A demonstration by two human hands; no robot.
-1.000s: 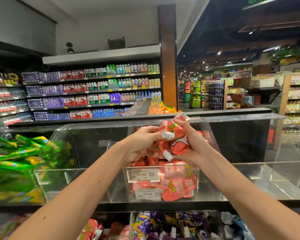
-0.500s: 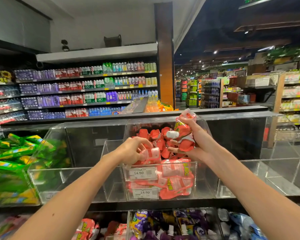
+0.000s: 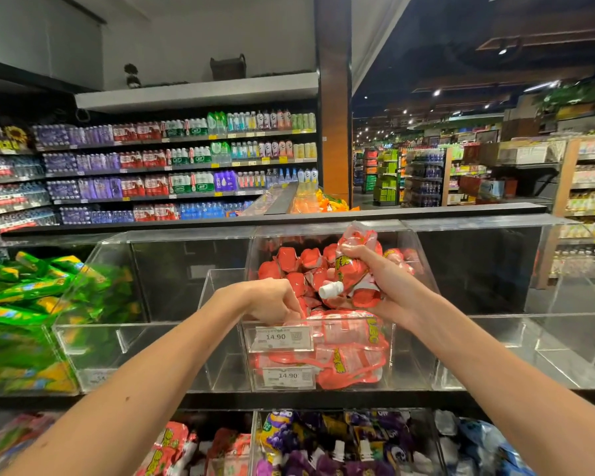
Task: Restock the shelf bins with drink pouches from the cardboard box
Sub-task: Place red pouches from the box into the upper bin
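A clear acrylic bin (image 3: 406,250) at the middle of the shelf holds a heap of red drink pouches (image 3: 291,261) with white caps. My right hand (image 3: 390,286) grips a bunch of red pouches (image 3: 352,269) just above the heap, one white cap sticking out to the left. My left hand (image 3: 272,300) reaches into the front of the same bin, its fingers curled down round a red pouch (image 3: 310,312) by the front rim; the fingertips are hidden. The cardboard box is out of view.
Two 14.90 price labels (image 3: 280,337) sit on the bin's front. Bare clear bins stand to its left (image 3: 134,338) and right (image 3: 529,341). Green pouches (image 3: 21,304) fill the far-left bin. Lower bins hold purple pouches (image 3: 323,441) and red ones (image 3: 172,444).
My left hand came away from the bunch and dropped with a pouch to the bin's front. My right hand stayed above the heap with the remaining pouches and lowered slightly.
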